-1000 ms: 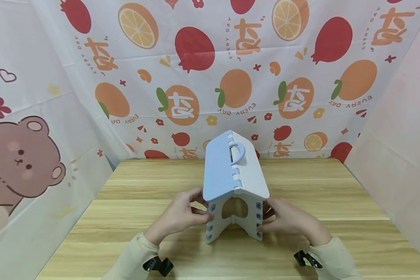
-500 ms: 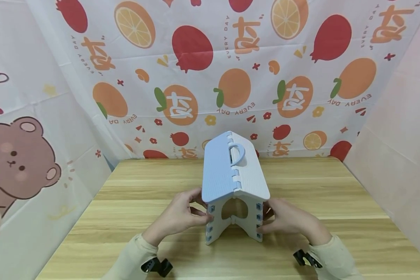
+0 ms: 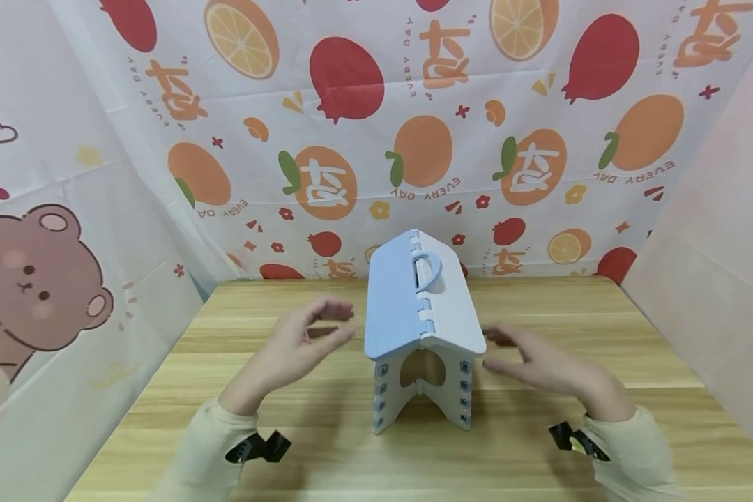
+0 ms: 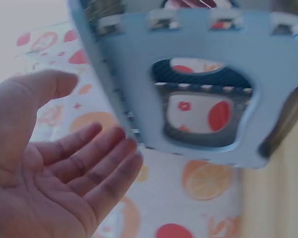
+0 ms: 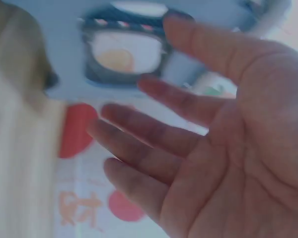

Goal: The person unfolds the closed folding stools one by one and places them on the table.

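A plastic folding step stool [image 3: 392, 300] stands half folded on the table, its blue and white top halves peaked like a roof. A blue loop handle [image 3: 433, 272] rises from the ridge, and interlocking hinges run along it. My left hand [image 3: 282, 352] hovers beside the stool's left side, fingers spread and thumb apart, holding nothing. On the other side my right hand [image 3: 539, 362] is also off it, fingers extended, fingertips close to the roof edge. The left wrist view shows a blue side panel [image 4: 134, 49] with a cut-out; my right palm [image 5: 258, 148] faces a similar panel.
The stool stands on a wood-grain table [image 3: 634, 335]. A fruit-print cloth [image 3: 376, 90] hangs behind the table, with a bear-print cloth [image 3: 31, 160] at the left and a pale cloth [image 3: 721, 230] at the right. Black devices [image 3: 260, 447] sit at both wrists.
Both hands have let go of the stool's lower sides, rising and moving outward from it. The stool stays in place, still peaked. The head view has shifted slightly.
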Demonstrator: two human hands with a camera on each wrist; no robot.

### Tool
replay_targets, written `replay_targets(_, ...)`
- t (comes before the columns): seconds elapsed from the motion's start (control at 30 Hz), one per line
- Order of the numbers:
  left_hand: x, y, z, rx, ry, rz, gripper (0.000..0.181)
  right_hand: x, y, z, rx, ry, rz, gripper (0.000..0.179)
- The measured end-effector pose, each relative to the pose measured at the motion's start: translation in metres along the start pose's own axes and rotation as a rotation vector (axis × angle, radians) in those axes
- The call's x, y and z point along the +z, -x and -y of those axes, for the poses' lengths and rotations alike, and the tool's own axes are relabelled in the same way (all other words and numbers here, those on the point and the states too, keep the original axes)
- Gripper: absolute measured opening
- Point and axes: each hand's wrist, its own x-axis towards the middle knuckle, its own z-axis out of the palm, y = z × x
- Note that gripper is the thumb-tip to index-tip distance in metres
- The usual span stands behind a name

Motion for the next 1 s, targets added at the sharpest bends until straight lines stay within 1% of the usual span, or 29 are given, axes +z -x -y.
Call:
replay_targets(0.07,-0.006,-0.006,-0.007,0.021,-0.034,-0.041,0.046,-0.012,0.000,0.004,0.016,0.045,-0.070,0.061)
replay_targets(0.13,-0.008,-0.013,-0.014,0.042,-0.091,-0.062,0.057,-0.021,-0.002,0.010,0.031,0.071,-0.122,0.069)
replay_targets(0.2,-0.006,-0.020,-0.020,0.057,-0.154,-0.062,0.069,-0.028,-0.006,0.015,0.038,0.078,-0.156,0.076)
replay_targets(0.3,0.001,-0.033,-0.027,0.079,-0.226,-0.039,0.082,-0.033,-0.015,0.023,0.030,0.086,-0.169,0.085)
replay_targets(0.4,0.010,-0.045,-0.030,0.098,-0.263,-0.004,0.090,-0.032,-0.026,0.031,0.005,0.100,-0.159,0.087)
replay_targets(0.5,0.017,-0.054,-0.031,0.111,-0.283,0.026,0.093,-0.029,-0.037,0.039,-0.014,0.106,-0.139,0.086)
replay_targets(0.6,0.023,-0.060,-0.030,0.103,-0.285,0.061,0.095,-0.026,-0.045,0.045,-0.021,0.092,-0.111,0.088)
replay_targets(0.8,0.028,-0.065,-0.027,0.059,-0.260,0.131,0.097,-0.021,-0.054,0.048,-0.018,0.084,-0.056,0.090)
replay_targets(1.0,0.028,-0.065,-0.024,0.041,-0.237,0.147,0.102,-0.018,-0.055,0.045,-0.025,0.055,-0.028,0.085)
